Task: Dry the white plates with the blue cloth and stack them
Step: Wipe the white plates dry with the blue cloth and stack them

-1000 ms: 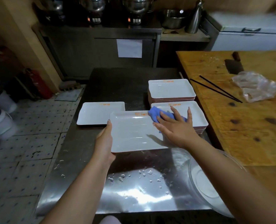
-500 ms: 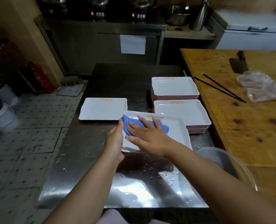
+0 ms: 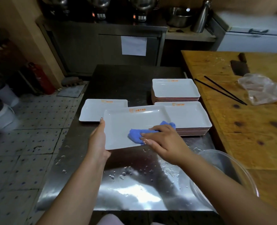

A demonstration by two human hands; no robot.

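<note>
A white rectangular plate [image 3: 126, 124] is held above the steel table [image 3: 134, 184]. My left hand [image 3: 98, 138] grips its left edge, thumb on the rim. My right hand [image 3: 163, 140] presses the blue cloth [image 3: 137, 135] onto the plate's near right part, fingers curled over the cloth. A single white plate [image 3: 94, 109] lies on the table to the left. Two stacks of white plates stand on the right, a nearer stack [image 3: 191, 117] and a farther stack [image 3: 175, 88].
Water drops lie on the table's near part. A clear glass bowl [image 3: 223, 176] sits at the near right. A wooden table [image 3: 248, 135] on the right carries black chopsticks [image 3: 220, 90], a cleaver [image 3: 240, 67] and a plastic bag [image 3: 262, 90]. Tiled floor with buckets [image 3: 0, 116] lies left.
The blue cloth under my right hand swept from the plate's far right to its left end, then back to the near right. My left hand kept hold of the plate.
</note>
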